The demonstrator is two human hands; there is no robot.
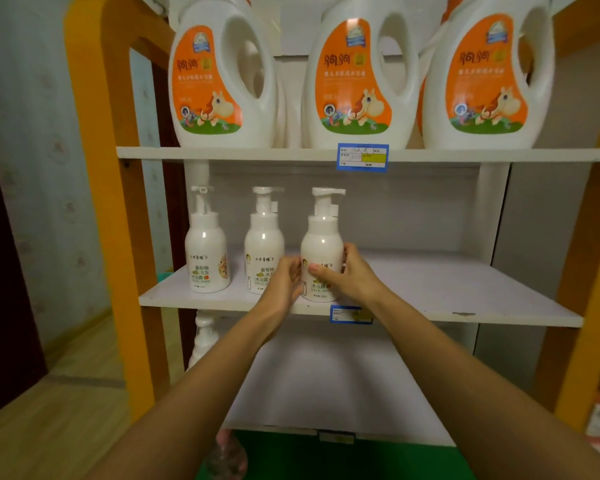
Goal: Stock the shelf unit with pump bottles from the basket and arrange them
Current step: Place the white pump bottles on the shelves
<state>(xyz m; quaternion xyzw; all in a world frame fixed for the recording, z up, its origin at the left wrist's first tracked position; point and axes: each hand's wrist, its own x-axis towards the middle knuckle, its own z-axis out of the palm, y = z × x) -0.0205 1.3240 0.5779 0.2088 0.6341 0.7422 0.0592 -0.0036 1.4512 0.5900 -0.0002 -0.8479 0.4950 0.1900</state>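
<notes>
- Step in hand: seating and squaring up the third pump bottle (321, 251) on the middle shelf (447, 292) of the shelf unit (118, 168).
- Both hands are on it. Left hand (284, 282) presses the bottle's left flank; right hand (343, 275) wraps the right flank with the thumb across the label. Each grip is closed on this bottle.
- The bottle stands upright near the shelf's front edge, just above the blue price tag (349, 314). Its pump nozzle points right.
- Two matching pump bottles stand to its left: one (207, 251) near the left end of the shelf, another (264, 247) between it and the held one. Spacing looks roughly even.
- The held bottle sits a little nearer the front edge than its neighbours.
- The right half of the shelf carries nothing.
- Top shelf: three large orange-labelled detergent jugs (355, 74), untouched.
- Basket not clearly in view; a green surface (326, 459) shows at the bottom, what it is cannot be told.
- Next move, as judged: turn the label square to the front, nudge the bottle back into line, release, then fetch another bottle for the open space to the right.
</notes>
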